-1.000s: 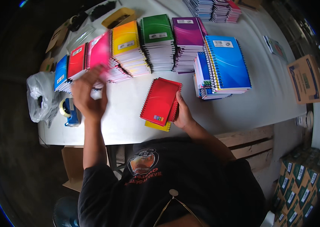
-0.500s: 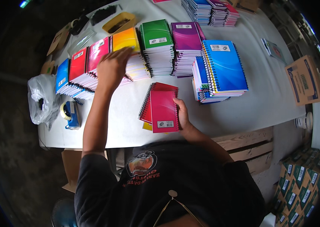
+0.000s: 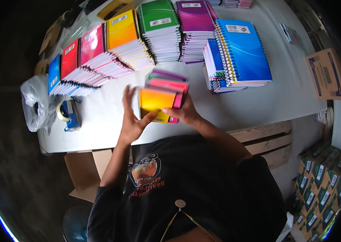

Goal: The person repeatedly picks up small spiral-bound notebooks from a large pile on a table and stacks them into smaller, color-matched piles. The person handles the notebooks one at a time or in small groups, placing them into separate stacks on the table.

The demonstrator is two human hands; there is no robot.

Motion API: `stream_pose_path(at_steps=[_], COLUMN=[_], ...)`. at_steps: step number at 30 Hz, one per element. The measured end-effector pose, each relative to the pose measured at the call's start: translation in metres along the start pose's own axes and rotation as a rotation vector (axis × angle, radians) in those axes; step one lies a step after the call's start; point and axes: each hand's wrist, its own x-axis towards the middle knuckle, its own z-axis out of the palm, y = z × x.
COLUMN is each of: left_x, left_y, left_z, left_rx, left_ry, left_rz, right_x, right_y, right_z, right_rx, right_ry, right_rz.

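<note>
A fanned bundle of spiral notebooks is in front of me, with a yellow notebook [image 3: 154, 101] on top. Red, pink and purple covers stick out behind and beside it, blurred by motion. My right hand [image 3: 186, 111] grips this bundle at its right side, thumb over the yellow cover. At the left edge, my left hand [image 3: 132, 123] has its fingers spread and its thumb by the yellow notebook's lower corner. Beyond them stand stacks of notebooks in a row: blue [image 3: 54, 74], red [image 3: 70, 60], pink [image 3: 92, 44], yellow [image 3: 122, 30], green [image 3: 158, 18] and purple [image 3: 195, 16].
Larger blue notebooks [image 3: 245, 52] are piled at the right on the white-covered table [image 3: 283, 84]. A tape dispenser [image 3: 71, 117] and a clear plastic bag [image 3: 35, 105] lie at the left. A cardboard box [image 3: 326, 74] stands at the right edge, above patterned boxes [image 3: 319, 189].
My left hand has come back from the yellow stack to the bundle's left edge. The bundle has turned and shifted, and a yellow notebook now lies on top instead of the pink one.
</note>
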Motion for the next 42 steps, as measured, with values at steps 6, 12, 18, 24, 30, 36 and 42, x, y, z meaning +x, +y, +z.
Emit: stream_pose_path(at_steps=[6, 12, 18, 24, 30, 36, 42], left_x=[0.002, -0.001, 0.01, 0.01, 0.02, 0.085, 0.176], left_y=[-0.044, -0.075, -0.083, -0.107, -0.029, 0.097, 0.107], left_z=[0.032, 0.057, 0.055, 0.05, 0.041, 0.007, 0.025], left_rx=[-0.513, -0.464, -0.347, -0.055, -0.221, 0.91, 1.222], left_ry=[-0.125, -0.122, -0.158, -0.266, -0.367, 0.043, 0.167], left_rz=[-0.074, -0.017, 0.04, 0.0, -0.275, 0.249, 0.96], right_x=[-0.008, -0.016, -0.015, -0.023, -0.018, -0.013, -0.005], right_y=[0.019, 0.037, 0.051, 0.061, 0.019, -0.012, -0.013], right_z=[-0.014, -0.021, -0.024, -0.035, -0.03, -0.008, -0.001], right_rx=[-0.278, -0.396, -0.386, -0.494, -0.094, 0.362, 0.516], right_ry=[-0.108, -0.02, 0.051, 0.053, 0.057, 0.087, 0.078], right_rz=[-0.17, -0.286, -0.223, -0.147, 0.119, 0.336, 0.457])
